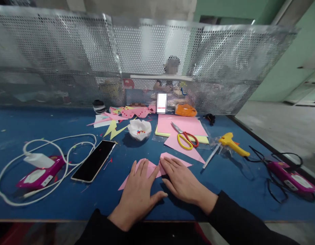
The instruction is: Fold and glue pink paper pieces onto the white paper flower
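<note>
Pink paper (pixel 124 183) lies on the blue table under both hands, its pointed ends showing at either side. My left hand (pixel 139 194) rests flat on its left part, fingers spread and thumb out. On the right part (pixel 184 162) my right hand (pixel 182 178) presses with its fingers stretched out, thumb apart. Just beyond the right hand is a pink triangular piece (pixel 184 149). Scissors (pixel 184 136) with yellow and red handles lie on a stack of pink and yellow sheets (pixel 180 124). A white paper bowl (pixel 140 130) holds small coloured bits.
Left are a black phone (pixel 94 161), white cable (pixel 70 136) and purple power strip (pixel 42 173). Right are a yellow glue gun (pixel 232 143) and another purple strip (pixel 291 177) with black cords. Paper scraps (pixel 137 111) lie before the perforated screen (pixel 152 47); a person (pixel 169 85) sits behind it.
</note>
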The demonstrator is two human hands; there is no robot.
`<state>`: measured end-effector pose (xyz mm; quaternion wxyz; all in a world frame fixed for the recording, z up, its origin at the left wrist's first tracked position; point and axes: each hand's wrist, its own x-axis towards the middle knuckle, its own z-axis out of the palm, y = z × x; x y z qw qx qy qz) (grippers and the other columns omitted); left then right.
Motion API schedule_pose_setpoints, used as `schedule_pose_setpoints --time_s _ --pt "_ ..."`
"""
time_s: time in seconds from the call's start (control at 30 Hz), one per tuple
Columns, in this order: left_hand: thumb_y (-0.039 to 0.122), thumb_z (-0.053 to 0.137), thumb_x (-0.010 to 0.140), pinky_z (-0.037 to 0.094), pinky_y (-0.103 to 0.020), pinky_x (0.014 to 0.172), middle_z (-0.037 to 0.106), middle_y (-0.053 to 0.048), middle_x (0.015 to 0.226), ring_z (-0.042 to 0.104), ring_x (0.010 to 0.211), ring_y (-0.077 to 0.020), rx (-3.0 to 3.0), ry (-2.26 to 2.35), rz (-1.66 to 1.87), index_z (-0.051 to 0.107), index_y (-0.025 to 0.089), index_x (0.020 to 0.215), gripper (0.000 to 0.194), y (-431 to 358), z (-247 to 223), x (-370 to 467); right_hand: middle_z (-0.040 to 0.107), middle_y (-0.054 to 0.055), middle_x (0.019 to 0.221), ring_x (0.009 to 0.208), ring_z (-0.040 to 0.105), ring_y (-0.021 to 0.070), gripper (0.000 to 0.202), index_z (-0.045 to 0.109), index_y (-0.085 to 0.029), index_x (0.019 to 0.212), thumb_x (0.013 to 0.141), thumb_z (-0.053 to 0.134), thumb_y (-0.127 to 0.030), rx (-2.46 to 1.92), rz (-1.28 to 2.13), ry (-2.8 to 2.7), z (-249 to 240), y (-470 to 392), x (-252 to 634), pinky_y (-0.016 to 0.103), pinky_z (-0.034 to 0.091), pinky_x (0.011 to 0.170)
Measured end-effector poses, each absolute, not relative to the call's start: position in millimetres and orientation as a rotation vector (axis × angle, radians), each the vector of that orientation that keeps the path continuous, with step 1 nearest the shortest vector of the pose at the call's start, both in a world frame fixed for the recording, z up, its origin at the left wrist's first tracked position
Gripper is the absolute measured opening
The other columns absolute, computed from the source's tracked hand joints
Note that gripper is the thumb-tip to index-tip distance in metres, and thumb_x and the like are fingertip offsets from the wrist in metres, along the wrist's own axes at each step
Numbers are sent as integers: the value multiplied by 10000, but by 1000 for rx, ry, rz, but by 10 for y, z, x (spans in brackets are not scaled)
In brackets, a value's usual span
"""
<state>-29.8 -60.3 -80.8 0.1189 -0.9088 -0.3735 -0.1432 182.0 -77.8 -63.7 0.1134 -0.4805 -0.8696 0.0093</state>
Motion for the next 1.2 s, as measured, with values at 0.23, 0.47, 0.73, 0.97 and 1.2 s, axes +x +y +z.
schedule_pose_setpoints --time_s 0.23,0.47,0.73,0.97,1.2 --pt "808 431 833 345 -624 1095 575 -265 1379 517 1318 -416 -2607 -1044 -425 524 183 1441 877 -594 -829 -311 475 228 1509 1400 450 347 635 398 8 1484 982 459 -376 -1423 47 -2531 -608 -805 1787 511 372 1166" --pt "783 464 839 346 -614 1098 593 -245 1379 536 1314 -402 -2580 -1036 -416 539 169 1414 844 -588 -820 -320 492 230 1494 1397 453 336 601 411 3 1471 980 452 -341 -1449 69 -2470 -603 -798 1794 496 378 1161" --pt "713 411 898 294 -597 1133 601 -255 1368 536 1310 -380 -2527 -1033 -490 516 15 1370 850 -570 -895 -332 523 257 1449 1350 492 356 598 447 20 1434 963 491 -346 -1450 1 -2449 -639 -817 1779 510 391 1146" --pt "716 423 894 353 -576 1113 638 -216 1337 569 1273 -362 -2515 -1079 -455 589 60 1314 797 -581 -800 -312 574 255 1381 1272 546 356 548 501 4 1377 952 508 -342 -1451 -44 -2412 -634 -822 1786 516 428 1106" --pt "789 402 865 363 -600 1095 663 -224 1294 609 1219 -377 -2488 -1074 -441 624 39 1279 885 -611 -724 -269 592 246 1343 1218 562 353 524 521 -4 1349 954 497 -349 -1464 -51 -2415 -616 -827 1789 515 450 1077"
